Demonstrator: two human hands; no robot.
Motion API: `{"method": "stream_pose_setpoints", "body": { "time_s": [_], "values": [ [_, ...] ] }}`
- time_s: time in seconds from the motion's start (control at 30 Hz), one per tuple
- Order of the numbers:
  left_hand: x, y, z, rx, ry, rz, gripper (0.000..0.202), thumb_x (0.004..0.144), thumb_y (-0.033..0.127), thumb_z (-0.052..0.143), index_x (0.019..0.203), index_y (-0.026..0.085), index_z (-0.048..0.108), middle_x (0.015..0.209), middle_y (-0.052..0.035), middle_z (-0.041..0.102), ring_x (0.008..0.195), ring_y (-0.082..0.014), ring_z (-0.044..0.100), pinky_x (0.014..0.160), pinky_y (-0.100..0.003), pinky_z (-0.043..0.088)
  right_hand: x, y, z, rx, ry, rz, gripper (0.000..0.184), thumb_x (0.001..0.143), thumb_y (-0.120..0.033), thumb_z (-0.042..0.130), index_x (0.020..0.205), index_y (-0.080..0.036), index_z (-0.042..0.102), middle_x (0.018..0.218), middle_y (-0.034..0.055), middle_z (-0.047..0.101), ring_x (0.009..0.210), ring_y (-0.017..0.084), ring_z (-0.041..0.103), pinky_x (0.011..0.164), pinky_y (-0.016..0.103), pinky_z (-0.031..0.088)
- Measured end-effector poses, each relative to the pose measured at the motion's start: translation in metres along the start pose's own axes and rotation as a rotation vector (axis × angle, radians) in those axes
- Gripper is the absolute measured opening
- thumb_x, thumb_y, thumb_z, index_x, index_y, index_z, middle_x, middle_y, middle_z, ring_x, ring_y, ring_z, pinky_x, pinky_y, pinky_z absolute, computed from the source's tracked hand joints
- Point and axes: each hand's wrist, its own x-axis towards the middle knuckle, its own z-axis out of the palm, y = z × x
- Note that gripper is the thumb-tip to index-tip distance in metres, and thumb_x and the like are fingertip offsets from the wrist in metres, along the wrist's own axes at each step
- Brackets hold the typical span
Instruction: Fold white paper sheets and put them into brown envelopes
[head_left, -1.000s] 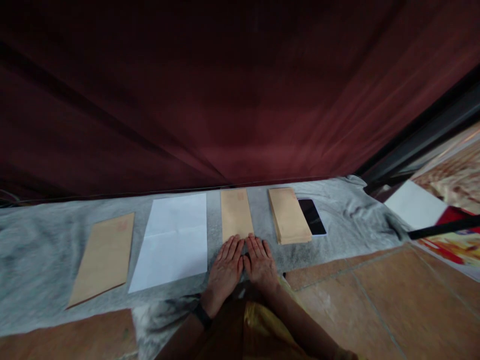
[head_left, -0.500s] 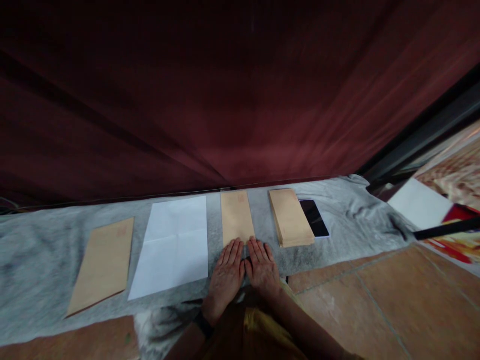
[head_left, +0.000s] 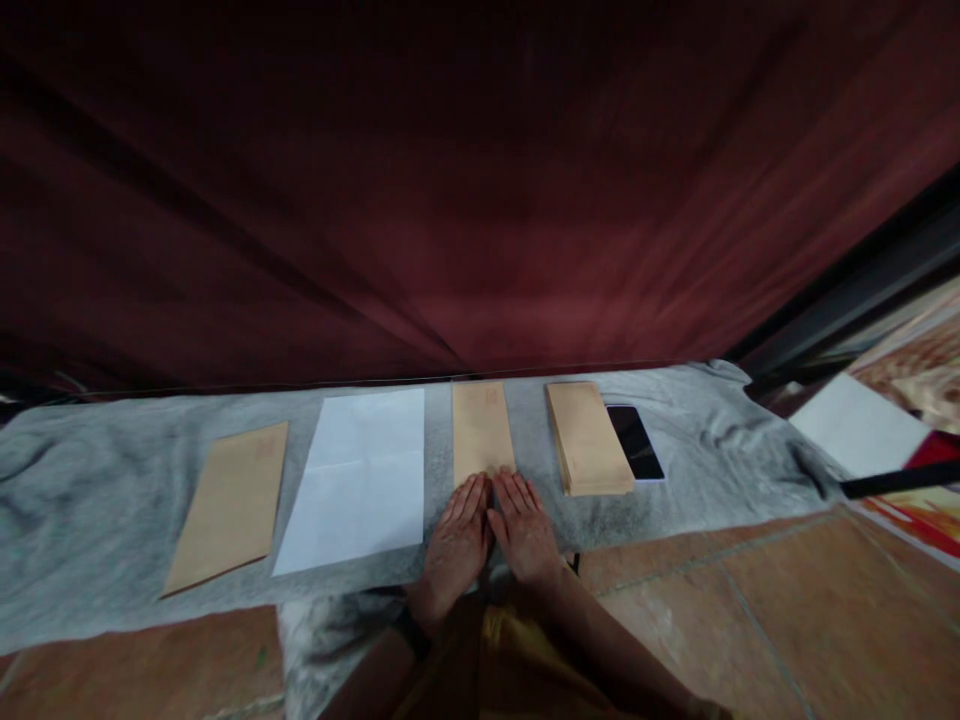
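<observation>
Hanging across the whole back of the scene, a dark red curtain (head_left: pixel 480 180) fills the upper half, its folds slanting down toward the middle. Below it a grey cloth (head_left: pixel 712 440) stretches from side to side, rumpled at its right end, spread over a reddish-brown tiled floor (head_left: pixel 750 600) that shows bare at the near right and near left. On the cloth, a white sheet of paper (head_left: pixel 360 480) lies flat, left of centre, with fold creases crossing it. Just to its left, a wide brown envelope (head_left: pixel 229 505) lies at a slight angle, apart from the sheet. Right of centre sits a stack of brown envelopes (head_left: pixel 589 435), edges squared up. Between the sheet and the stack, touching neither, there's the narrow brown envelope (head_left: pixel 481 430), lying lengthwise away from the person, a faint red mark at its far end. And here are the hands: the left hand (head_left: pixel 456 545) and the right hand (head_left: pixel 525 530) lie palm down side by side, thumbs together, fingertips on the near end of that narrow envelope. Neither grip is closed on anything; both are spread flat, fingers straight. Smallest of all, a dark phone (head_left: pixel 636 440) lies screen up, tucked against the right side of the stack.
</observation>
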Motion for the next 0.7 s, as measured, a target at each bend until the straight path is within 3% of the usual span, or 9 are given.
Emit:
{"method": "stream_pose_setpoints", "body": {
  "time_s": [0.23, 0.4, 0.53, 0.7],
  "values": [
    [-0.002, -0.001, 0.002, -0.013, 0.037, 0.005, 0.064, 0.095, 0.016, 0.039, 0.159, 0.011, 0.031, 0.160, -0.0160, 0.044, 0.150, -0.0246, 0.038, 0.120, -0.046, 0.040, -0.005, 0.000, 0.005, -0.014, -0.009, -0.006, 0.054, 0.106, -0.034, 0.041, 0.157, -0.017, 0.039, 0.158, 0.0095, 0.047, 0.147, 0.024, 0.042, 0.124, 0.047, 0.031],
    [-0.005, -0.004, -0.004, 0.001, 0.035, -0.045, 0.058, 0.100, 0.027, 0.041, 0.155, 0.009, 0.037, 0.158, -0.0172, 0.045, 0.150, -0.0267, 0.038, 0.121, -0.047, 0.039, -0.009, 0.005, 0.004, -0.020, 0.016, 0.016, 0.052, 0.106, -0.035, 0.041, 0.153, -0.014, 0.045, 0.155, 0.0110, 0.050, 0.145, 0.025, 0.046, 0.123, 0.046, 0.031],
    [-0.011, -0.007, -0.004, 0.008, 0.065, -0.072, 0.062, 0.102, 0.036, 0.043, 0.157, 0.009, 0.033, 0.159, -0.0182, 0.043, 0.150, -0.0273, 0.038, 0.121, -0.048, 0.039, -0.012, 0.009, 0.004, -0.017, 0.048, 0.018, 0.053, 0.106, -0.036, 0.040, 0.155, -0.015, 0.044, 0.156, 0.0110, 0.048, 0.145, 0.026, 0.046, 0.122, 0.047, 0.031],
    [-0.014, -0.009, -0.001, 0.031, 0.077, -0.100, 0.064, 0.101, 0.037, 0.045, 0.157, 0.009, 0.032, 0.159, -0.0192, 0.043, 0.149, -0.0279, 0.039, 0.120, -0.047, 0.040, -0.013, 0.012, 0.000, -0.021, 0.047, 0.034, 0.053, 0.106, -0.036, 0.040, 0.154, -0.013, 0.045, 0.156, 0.0115, 0.048, 0.147, 0.027, 0.043, 0.122, 0.047, 0.032]
  ]
}}
